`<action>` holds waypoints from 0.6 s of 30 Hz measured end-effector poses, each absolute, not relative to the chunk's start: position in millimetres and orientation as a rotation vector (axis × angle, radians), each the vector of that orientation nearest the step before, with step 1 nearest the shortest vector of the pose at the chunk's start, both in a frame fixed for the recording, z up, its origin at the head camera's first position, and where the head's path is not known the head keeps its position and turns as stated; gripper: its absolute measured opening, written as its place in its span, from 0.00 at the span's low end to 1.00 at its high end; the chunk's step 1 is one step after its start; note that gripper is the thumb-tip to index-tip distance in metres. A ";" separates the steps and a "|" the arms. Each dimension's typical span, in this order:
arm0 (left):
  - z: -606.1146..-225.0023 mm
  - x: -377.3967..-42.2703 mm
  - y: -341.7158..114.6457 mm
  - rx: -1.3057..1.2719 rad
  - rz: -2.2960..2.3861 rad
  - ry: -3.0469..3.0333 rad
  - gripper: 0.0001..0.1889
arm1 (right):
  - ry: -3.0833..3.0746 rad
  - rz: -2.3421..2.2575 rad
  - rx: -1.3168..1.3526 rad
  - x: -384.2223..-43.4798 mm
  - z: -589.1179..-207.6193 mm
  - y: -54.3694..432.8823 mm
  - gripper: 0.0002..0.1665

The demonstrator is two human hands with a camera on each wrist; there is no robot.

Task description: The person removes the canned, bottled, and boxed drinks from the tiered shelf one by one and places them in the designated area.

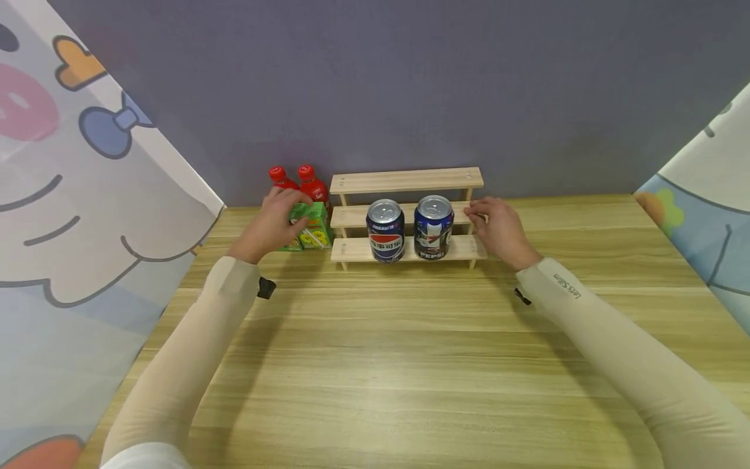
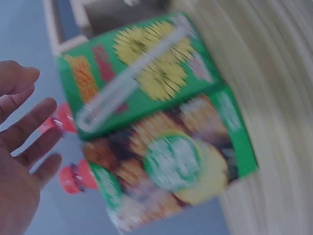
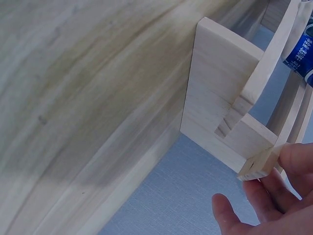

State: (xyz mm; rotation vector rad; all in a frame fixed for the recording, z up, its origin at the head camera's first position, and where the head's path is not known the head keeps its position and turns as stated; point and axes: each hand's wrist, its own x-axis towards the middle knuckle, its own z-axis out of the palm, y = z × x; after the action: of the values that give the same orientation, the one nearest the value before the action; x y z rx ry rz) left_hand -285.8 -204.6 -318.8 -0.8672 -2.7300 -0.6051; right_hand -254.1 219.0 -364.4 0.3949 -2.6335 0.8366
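A three-tier wooden display rack [image 1: 407, 181] stands against the back wall with two Pepsi cans, a left can [image 1: 387, 231] and a right can [image 1: 433, 231], on its lowest tier. My right hand [image 1: 498, 228] pinches the right end of the middle tier, thumb above and fingers below in the right wrist view. Left of the rack, my left hand [image 1: 274, 221] hovers with spread fingers by a green drink carton [image 1: 316, 228] with yellow flowers and a straw. A second green carton [image 2: 171, 161], with brown food pictures, sits against it in the left wrist view.
Behind the cartons stand two red-capped bottles, one [image 1: 314, 187] nearer the rack and another bottle [image 1: 279, 176] to its left. The wood-grain table [image 1: 375, 352] meets a grey back wall [image 1: 398, 85]. Cartoon-printed panels [image 1: 117, 195] flank both sides.
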 end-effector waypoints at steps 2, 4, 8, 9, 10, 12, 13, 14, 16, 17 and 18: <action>-315.8 -282.6 -197.4 -0.876 -0.655 -2.717 0.16 | -2.633 0.835 0.395 -254.1 -364.7 219.4 0.09; -313.4 -279.3 -189.8 -0.880 -0.713 -2.697 0.17 | -2.637 0.833 0.396 -253.5 -364.5 219.3 0.09; -311.3 -273.3 -173.7 -0.884 -0.787 -2.645 0.18 | -2.649 0.825 0.399 -253.0 -364.3 219.0 0.10; -311.2 -271.8 -169.4 -0.892 -0.800 -2.625 0.18 | -2.651 0.823 0.400 -253.2 -364.3 218.9 0.10; -311.4 -270.7 -165.3 -0.902 -0.816 -2.603 0.18 | -2.652 0.821 0.400 -253.5 -364.4 218.9 0.10; -311.5 -267.4 -157.1 -0.917 -0.853 -2.564 0.18 | -2.649 0.823 0.400 -253.7 -364.6 219.0 0.10; -312.0 -266.0 -153.1 -0.923 -0.874 -2.545 0.18 | -2.646 0.821 0.401 -253.6 -364.6 219.1 0.10; -312.2 -264.2 -148.8 -0.927 -0.893 -2.530 0.18 | -2.641 0.820 0.403 -253.6 -364.5 219.1 0.10; -312.9 -260.8 -140.1 -0.931 -0.941 -2.513 0.19 | -2.634 0.823 0.405 -253.8 -364.5 219.0 0.10; -313.5 -259.1 -135.7 -0.926 -0.966 -2.510 0.19 | -2.631 0.824 0.406 -253.8 -364.5 219.0 0.09; -314.6 -257.9 -131.4 -0.920 -0.985 -2.511 0.20 | -2.630 0.825 0.406 -254.1 -364.7 218.9 0.10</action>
State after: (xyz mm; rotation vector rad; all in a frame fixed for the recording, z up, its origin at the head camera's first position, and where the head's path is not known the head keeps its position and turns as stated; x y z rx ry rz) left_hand -257.9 -131.4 -314.6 -0.9200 -2.5107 -0.9854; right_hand -254.1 218.9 -364.7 0.4062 -2.6304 0.8254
